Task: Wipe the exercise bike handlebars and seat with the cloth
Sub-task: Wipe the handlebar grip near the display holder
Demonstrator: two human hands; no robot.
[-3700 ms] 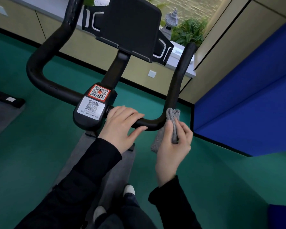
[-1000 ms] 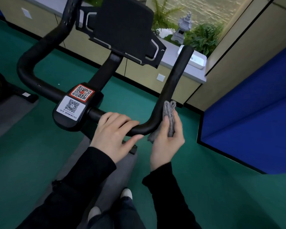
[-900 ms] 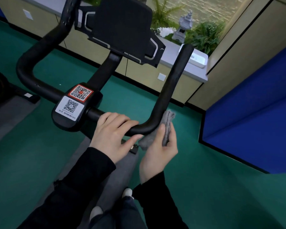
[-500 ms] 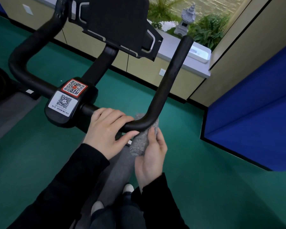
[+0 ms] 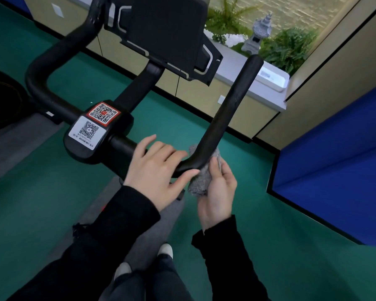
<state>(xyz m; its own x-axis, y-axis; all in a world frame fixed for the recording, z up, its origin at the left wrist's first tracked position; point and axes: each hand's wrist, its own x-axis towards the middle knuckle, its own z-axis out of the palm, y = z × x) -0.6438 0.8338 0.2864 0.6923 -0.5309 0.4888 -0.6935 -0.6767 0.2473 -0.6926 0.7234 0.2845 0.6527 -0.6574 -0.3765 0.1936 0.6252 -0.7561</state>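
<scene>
Right hand grasps the evidently soft, light cloth, bunched against the centre-frame handlebar bend; left hand rests flat-fingered.

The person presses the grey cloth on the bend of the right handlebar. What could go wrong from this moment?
1. The cloth is bunched small in the right hand, pinched mostly by the thumb. It may slip out, or touch only one side of the handlebar.
2. The left hand lies on the bar right beside the cloth, so the stretch under it could be skipped.
</scene>
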